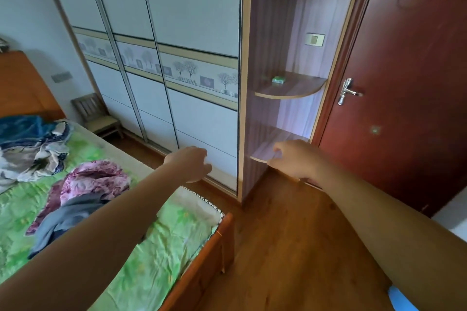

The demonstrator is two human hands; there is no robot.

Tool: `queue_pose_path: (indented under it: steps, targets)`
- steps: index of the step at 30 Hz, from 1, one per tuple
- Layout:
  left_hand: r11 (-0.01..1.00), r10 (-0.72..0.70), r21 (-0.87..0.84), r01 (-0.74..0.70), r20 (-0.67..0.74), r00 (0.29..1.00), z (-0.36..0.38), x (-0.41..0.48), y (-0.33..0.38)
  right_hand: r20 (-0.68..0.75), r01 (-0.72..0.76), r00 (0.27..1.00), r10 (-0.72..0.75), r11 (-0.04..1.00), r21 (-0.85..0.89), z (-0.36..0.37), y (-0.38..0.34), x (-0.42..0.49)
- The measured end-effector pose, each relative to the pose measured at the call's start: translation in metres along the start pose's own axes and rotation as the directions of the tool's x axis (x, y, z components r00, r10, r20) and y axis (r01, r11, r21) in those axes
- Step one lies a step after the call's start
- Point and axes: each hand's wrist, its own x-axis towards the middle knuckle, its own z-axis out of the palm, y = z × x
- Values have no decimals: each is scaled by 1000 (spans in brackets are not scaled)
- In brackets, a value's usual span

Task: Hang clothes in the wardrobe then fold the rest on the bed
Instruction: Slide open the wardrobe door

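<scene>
The wardrobe fills the far wall, its white sliding doors closed. My left hand reaches toward the lower part of the rightmost door, fingers loosely curled and holding nothing. My right hand hovers in front of the lowest corner shelf, fingers loosely curled, empty. On the bed with its green sheet lie a pink floral garment, a grey garment partly under my left forearm, and a pile of blue and beige clothes further back.
Open rounded corner shelves stand right of the wardrobe; a small green box sits on the middle one. A dark red door with a metal handle is at the right. A small wooden chair stands by the wardrobe's far end. The floor is wood.
</scene>
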Motion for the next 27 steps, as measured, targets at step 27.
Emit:
queue_pose_path:
  steps: [27]
  targets:
    - [980, -188, -86, 178, -128, 974, -92, 458, -38, -69, 324, 941, -332, 940, -103, -94, 23, 514]
